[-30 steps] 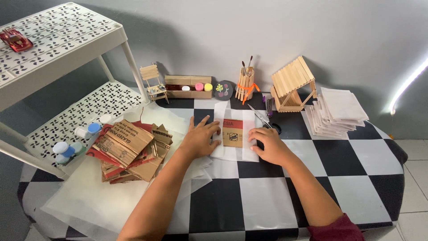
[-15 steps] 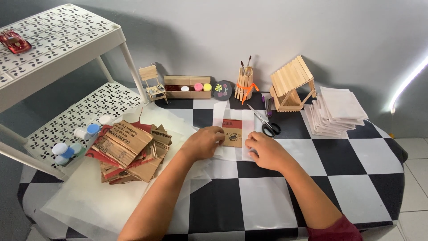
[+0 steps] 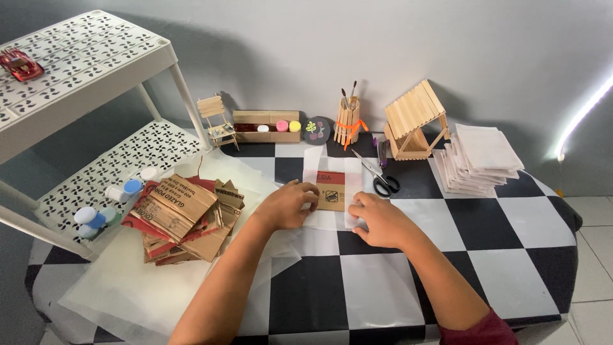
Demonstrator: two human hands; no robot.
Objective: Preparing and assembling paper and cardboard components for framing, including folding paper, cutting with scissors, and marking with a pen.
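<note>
A small brown and red cardboard piece (image 3: pixel 331 190) lies on a sheet of thin white paper (image 3: pixel 330 220) on the checkered table (image 3: pixel 447 255). My left hand (image 3: pixel 286 204) rests at the card's left edge, fingers curled onto the paper and card. My right hand (image 3: pixel 377 218) presses on the paper at the card's lower right, fingertips on the paper's folded edge. Black-handled scissors (image 3: pixel 378 177) lie just beyond my right hand.
A pile of torn cardboard (image 3: pixel 182 217) sits left on translucent sheets. A white shelf rack (image 3: pixel 83 70) with paint pots (image 3: pixel 96 217) stands far left. At the back are a stick chair (image 3: pixel 217 121), a wooden tray (image 3: pixel 266 126), a brush holder (image 3: pixel 348 121), a stick house (image 3: pixel 415 121), and stacked white paper (image 3: pixel 479 160).
Both hands have slid toward me and closer to the card; the right hand moved down-left from near the scissors onto the paper's edge.
</note>
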